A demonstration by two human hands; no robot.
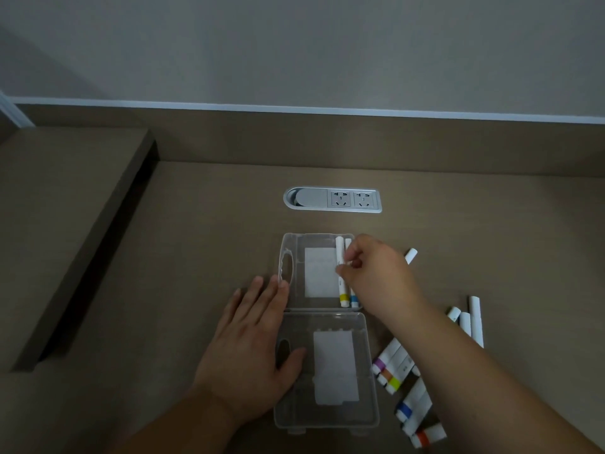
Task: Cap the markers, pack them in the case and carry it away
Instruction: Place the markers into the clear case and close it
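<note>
Lying flat with fingers spread, the left hand grips nothing and presses on the left edge of the clear plastic case, which sits open on the brown desk between the two hands. The right hand reaches over the case's far half, its fingertips pinched on a white marker with a yellow band lying there beside a blue-banded marker. More loose markers lie under and beside the right forearm, and a power socket panel sits beyond both hands.
</note>
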